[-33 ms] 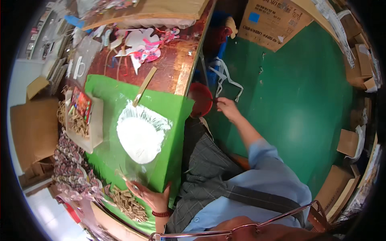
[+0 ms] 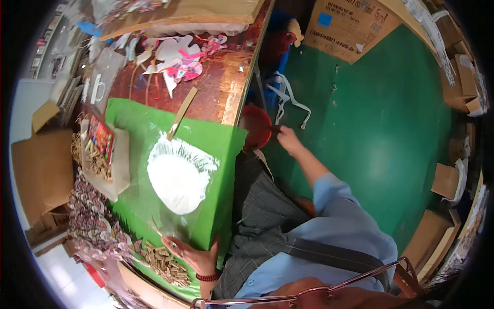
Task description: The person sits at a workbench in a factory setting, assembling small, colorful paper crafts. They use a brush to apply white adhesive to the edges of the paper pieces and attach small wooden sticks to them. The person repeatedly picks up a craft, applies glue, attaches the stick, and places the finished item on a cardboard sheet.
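My right hand (image 2: 289,139) reaches off the table's right side, fingers closed around a dark handle (image 2: 275,128). The handle's far end goes into a red bucket (image 2: 264,135), where it is hard to make out. My left hand (image 2: 193,256) lies at the near edge of the green-covered table (image 2: 136,177), thumb apart from the stretched fingers. A thin pale strip (image 2: 153,226) shows by its fingertips; whether they touch it is unclear. Beyond that hand, a white rounded shape (image 2: 177,183) lies on a clear sheet, with white streaks around its upper edge.
A flat wooden stick (image 2: 182,113) lies beyond the white shape. Small wooden pieces (image 2: 164,263) are heaped beside my left hand. A pale bin (image 2: 121,165) at left holds similar pieces. Pink and white cutouts (image 2: 182,62) lie farther back. A cardboard box (image 2: 345,31) stands on the green floor.
The whole view has shifted very slightly. Both hands and the things around them keep nearly the same places.
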Motion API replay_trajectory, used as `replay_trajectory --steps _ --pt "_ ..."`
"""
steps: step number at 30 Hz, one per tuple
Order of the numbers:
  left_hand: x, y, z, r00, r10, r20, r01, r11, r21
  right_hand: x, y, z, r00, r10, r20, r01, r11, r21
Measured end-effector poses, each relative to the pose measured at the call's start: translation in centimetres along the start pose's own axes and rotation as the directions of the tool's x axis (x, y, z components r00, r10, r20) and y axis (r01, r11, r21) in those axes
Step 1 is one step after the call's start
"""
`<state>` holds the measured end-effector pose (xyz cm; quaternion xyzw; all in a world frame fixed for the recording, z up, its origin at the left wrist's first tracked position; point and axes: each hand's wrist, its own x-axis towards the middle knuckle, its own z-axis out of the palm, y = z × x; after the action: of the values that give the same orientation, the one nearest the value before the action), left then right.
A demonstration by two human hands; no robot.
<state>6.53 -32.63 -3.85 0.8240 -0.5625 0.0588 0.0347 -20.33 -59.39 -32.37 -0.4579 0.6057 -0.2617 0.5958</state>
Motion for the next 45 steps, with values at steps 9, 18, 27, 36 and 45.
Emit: replay_trajectory --steps 9,18,27,36,45 --pt "-0.7 -2.4 1.7 0.988 0.154 0.025 -0.156 0.977 0.143 14.3 16.4 13.6 0.997 0.051 -0.051 -0.046 0.995 0.091" --pt "-0.5 -1.4 2.2 0.996 0.036 0.081 -0.050 0.984 0.172 18.2 20.0 21.1 0.945 0.197 0.261 -0.147 0.969 -0.200" --pt "-0.3 -1.1 2.0 0.995 0.015 0.096 -0.032 0.983 0.178 20.0 23.9 23.9 0.955 0.239 0.174 -0.262 0.957 0.126" --pt "0.0 -1.0 1.7 0.996 -0.017 0.088 0.001 0.984 0.176 17.6 18.4 21.7 0.956 0.275 0.101 -0.261 0.956 -0.131" --pt "0.2 -0.9 2.1 0.996 -0.037 0.084 0.024 0.988 0.152 16.0 14.2 17.9 0.966 0.258 0.019 -0.254 0.959 -0.127"
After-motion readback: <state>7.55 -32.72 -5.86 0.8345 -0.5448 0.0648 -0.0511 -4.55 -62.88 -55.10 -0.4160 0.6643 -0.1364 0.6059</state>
